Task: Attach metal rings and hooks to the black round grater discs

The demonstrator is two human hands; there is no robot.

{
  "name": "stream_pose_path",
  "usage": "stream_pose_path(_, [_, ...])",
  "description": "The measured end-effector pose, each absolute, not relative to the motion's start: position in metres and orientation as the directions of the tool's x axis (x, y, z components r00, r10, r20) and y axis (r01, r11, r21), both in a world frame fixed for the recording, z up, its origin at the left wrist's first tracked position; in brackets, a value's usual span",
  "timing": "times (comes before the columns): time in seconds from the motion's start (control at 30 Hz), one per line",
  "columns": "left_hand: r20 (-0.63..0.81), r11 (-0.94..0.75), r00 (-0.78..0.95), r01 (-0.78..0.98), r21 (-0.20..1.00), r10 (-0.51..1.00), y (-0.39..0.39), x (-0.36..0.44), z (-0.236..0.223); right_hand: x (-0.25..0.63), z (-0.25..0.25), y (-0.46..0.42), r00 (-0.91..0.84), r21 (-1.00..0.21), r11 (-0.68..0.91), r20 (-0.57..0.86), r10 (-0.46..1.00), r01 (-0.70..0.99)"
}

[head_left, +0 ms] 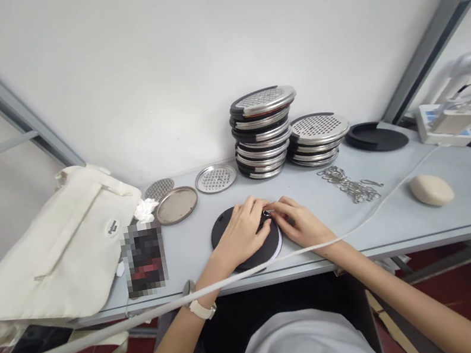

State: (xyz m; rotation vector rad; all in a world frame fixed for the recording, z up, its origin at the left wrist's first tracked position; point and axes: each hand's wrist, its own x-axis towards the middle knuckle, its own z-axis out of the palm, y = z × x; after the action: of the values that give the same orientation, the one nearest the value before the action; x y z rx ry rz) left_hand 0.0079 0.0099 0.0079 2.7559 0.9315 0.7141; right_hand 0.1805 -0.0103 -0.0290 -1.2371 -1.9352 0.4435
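Observation:
A flat black round disc [225, 229] lies on the grey table [468, 192] in front of me. My left hand [242, 229] rests on top of it, fingers curled toward its right edge. My right hand [299, 221] meets it there, and both pinch a small metal ring or clip [267, 213] at the disc's rim. The small piece is mostly hidden by my fingertips. A white cable [361, 226] runs across my right wrist.
Two stacks of round perforated metal-and-black lids [262, 133] [317, 138] stand at the back. A loose black disc [376, 136], a pile of metal clips [349, 181], a beige oval stone [431, 190], three loose metal discs [192, 189] and a cream bag [66, 247] also lie here.

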Motion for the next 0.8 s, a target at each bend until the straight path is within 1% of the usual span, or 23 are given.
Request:
stream_pose_path(0.3, [0.389,-0.793,0.692,0.549,0.263,0.608,0.0103,0.0079,0.0077,0.1786,-0.0291,-0.011,-0.274,-0.642,0.52,0.449,0.851,0.563])
stream_pose_path(0.8, [0.397,-0.792,0.687,0.558,0.249,0.609,0.0103,0.0074,0.0074,0.1833,-0.0283,-0.0099,-0.328,-0.595,0.551,0.448,0.832,0.585])
